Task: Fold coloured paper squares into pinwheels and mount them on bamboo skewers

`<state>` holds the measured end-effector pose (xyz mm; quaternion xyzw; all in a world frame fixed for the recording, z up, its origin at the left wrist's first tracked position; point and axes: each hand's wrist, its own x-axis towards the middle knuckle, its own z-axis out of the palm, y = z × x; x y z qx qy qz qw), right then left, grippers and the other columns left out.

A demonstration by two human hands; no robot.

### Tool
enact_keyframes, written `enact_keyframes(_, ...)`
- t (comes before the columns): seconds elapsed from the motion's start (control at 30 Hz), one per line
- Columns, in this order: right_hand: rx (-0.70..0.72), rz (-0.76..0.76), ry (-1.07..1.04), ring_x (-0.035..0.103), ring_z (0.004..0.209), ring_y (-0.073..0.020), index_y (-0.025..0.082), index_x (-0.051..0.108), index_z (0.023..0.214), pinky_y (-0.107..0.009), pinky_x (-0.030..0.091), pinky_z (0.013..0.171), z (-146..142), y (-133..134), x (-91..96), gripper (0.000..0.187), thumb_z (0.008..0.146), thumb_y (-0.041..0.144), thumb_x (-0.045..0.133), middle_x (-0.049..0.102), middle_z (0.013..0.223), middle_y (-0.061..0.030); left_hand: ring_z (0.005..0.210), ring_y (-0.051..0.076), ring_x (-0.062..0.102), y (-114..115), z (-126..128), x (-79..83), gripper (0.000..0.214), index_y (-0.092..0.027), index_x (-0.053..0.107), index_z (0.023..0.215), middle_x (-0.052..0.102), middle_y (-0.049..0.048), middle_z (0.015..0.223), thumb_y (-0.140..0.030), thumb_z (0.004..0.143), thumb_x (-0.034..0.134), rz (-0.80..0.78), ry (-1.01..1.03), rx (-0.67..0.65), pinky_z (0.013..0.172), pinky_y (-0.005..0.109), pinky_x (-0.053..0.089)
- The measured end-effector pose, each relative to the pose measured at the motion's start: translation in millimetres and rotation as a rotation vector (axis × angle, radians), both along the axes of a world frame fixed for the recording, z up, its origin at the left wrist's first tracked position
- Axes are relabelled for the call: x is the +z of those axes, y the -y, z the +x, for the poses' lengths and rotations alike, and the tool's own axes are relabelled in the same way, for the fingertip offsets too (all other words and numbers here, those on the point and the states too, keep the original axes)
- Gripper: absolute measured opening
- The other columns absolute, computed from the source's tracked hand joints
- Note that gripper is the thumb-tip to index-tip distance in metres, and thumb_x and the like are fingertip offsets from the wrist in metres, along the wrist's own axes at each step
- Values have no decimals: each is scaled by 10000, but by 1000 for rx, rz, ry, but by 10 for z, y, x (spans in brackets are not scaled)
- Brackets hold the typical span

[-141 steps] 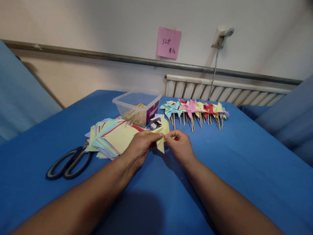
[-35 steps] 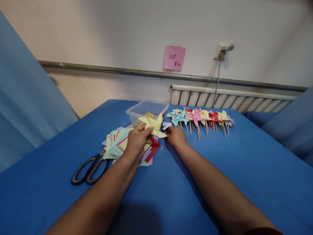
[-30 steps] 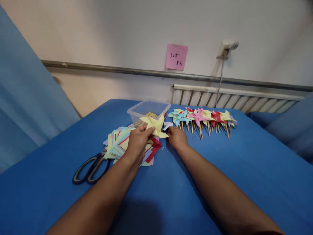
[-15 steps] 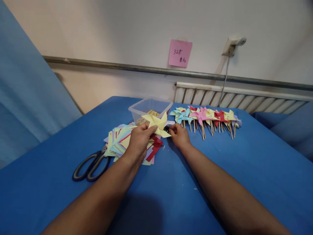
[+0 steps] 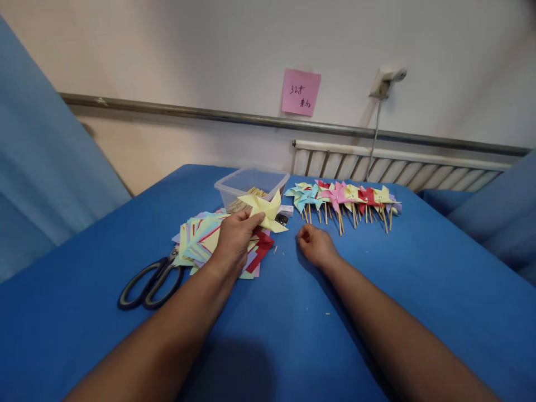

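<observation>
My left hand [image 5: 235, 240] pinches a folded yellow paper pinwheel [image 5: 263, 209] and holds it up above a stack of coloured paper squares [image 5: 201, 237]. My right hand [image 5: 316, 245] rests on the blue cloth just right of the pinwheel, fingers curled tight together; whatever they hold is too small to make out. A small white box [image 5: 286, 210] lies just behind it, beside a clear plastic tub [image 5: 251, 187] of wooden sticks.
A row of finished pinwheels on sticks [image 5: 343, 198] lies at the back right. Black-handled scissors [image 5: 146, 276] lie left of the paper stack. A pink note [image 5: 300, 92] is stuck on the wall above a radiator [image 5: 397, 164].
My right hand has drawn back from the small white box toward me and to the right, fingers pinched. My left hand keeps the yellow pinwheel raised in about the same place.
</observation>
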<state>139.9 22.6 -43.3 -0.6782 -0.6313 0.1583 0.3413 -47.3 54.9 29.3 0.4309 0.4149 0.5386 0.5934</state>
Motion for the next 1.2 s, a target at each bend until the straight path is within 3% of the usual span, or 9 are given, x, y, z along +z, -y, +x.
enact_keyframes(0.3, -38, -18, -30, 611, 666, -156, 201, 612, 828, -249, 421, 622, 132, -92, -39, 153, 737, 127, 513, 679, 738, -9, 576, 175, 646, -36, -4, -44, 234, -116, 651, 729, 689, 61, 675, -258, 580, 762, 6, -19, 18, 562, 285, 527)
enact_keyframes(0.53, -10, -38, -50, 612, 662, -149, 193, 632, 816, -252, 435, 633, 280, -49, -35, 142, 744, 132, 525, 687, 746, -12, 551, 180, 628, 38, 58, -49, 245, -126, 645, 696, 655, 44, 592, -262, 545, 781, -67, -41, -40, 519, 296, 529)
enact_keyframes(0.67, 45, -42, -28, 589, 643, -147, 198, 649, 784, -248, 418, 611, 224, 82, 11, 68, 763, 212, 587, 671, 735, -15, 516, 163, 601, 84, 122, -138, 240, -127, 637, 667, 638, 36, 568, -283, 553, 780, -81, -59, -77, 497, 290, 512)
enact_keyframes(0.83, 101, -11, 154, 581, 722, -148, 196, 665, 843, -244, 405, 662, 169, 119, 57, 107, 789, 189, 573, 651, 824, -38, 473, 148, 571, 150, 206, -290, 232, -121, 641, 628, 619, 31, 529, -287, 541, 777, -107, -142, -113, 458, 254, 450)
enact_keyframes(1.0, 94, -36, 245, 588, 789, -164, 199, 659, 872, -252, 389, 687, 162, 54, 49, 113, 809, 210, 565, 652, 877, -48, 531, 180, 607, 191, 246, -337, 223, -123, 662, 629, 629, 34, 537, -277, 524, 784, -138, -135, -151, 533, 279, 467)
enact_keyframes(1.2, 39, 21, 153, 576, 703, -149, 193, 628, 863, -242, 395, 624, 185, 30, 7, 80, 808, 236, 588, 656, 832, -35, 582, 152, 611, 178, 251, -317, 232, -122, 658, 682, 663, 39, 640, -296, 575, 768, -174, -106, -155, 603, 268, 471)
